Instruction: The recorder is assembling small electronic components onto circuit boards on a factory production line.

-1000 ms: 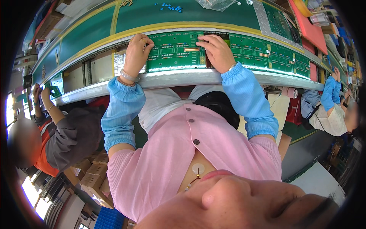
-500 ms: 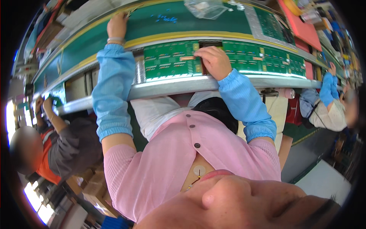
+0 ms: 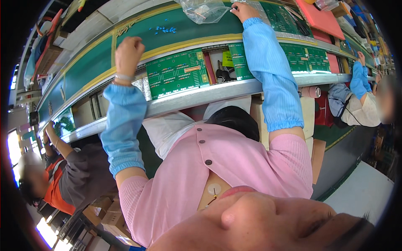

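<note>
My left hand (image 3: 130,52), fingers curled together, is raised over the near edge of the green bench by the left end of a green circuit board (image 3: 175,74); whatever it may pinch is hidden. A pile of small tan parts (image 3: 124,30) lies just beyond it. Stretched to the far side, my right hand (image 3: 244,11) closes its fingertips at some small white parts (image 3: 231,9), next to a clear plastic bag (image 3: 204,11); what it grips is too small to make out. The board lies flat on the rail with several parts on it.
Small blue parts (image 3: 166,29) are scattered on the green bench top (image 3: 146,37). Another circuit board (image 3: 238,62) lies partly behind my right forearm, with more boards (image 3: 303,57) farther right. A metal rail (image 3: 197,95) runs along the front. Two people work to either side.
My left hand has come back from the tan parts toward the board. My right hand has left the board's right end and reached out to the white parts by the bag.
</note>
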